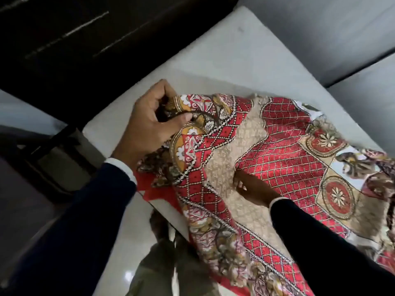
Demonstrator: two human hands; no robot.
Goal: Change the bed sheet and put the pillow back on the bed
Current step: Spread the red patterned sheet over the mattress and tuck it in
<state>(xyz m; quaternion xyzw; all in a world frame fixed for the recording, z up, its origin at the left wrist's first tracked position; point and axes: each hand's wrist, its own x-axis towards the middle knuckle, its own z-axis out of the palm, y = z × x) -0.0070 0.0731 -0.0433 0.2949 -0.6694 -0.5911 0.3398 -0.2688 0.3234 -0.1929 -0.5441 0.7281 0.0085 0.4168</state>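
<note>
A red patterned bed sheet (277, 159) is bunched over the near corner of a bare white mattress (213, 60). Its edge is pinched in the curled fingers of the left hand (147, 124). The right hand (254, 189) is mostly hidden under a fold; its grip cannot be told. A dark headboard (74, 39) is seen beyond.

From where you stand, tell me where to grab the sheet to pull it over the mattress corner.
Probably grip the sheet at its bunched patterned edge, where the left hand already pinches it, and come from the left. That edge lies nearest the bare mattress corner. The right hand is half hidden under a fold.
</note>
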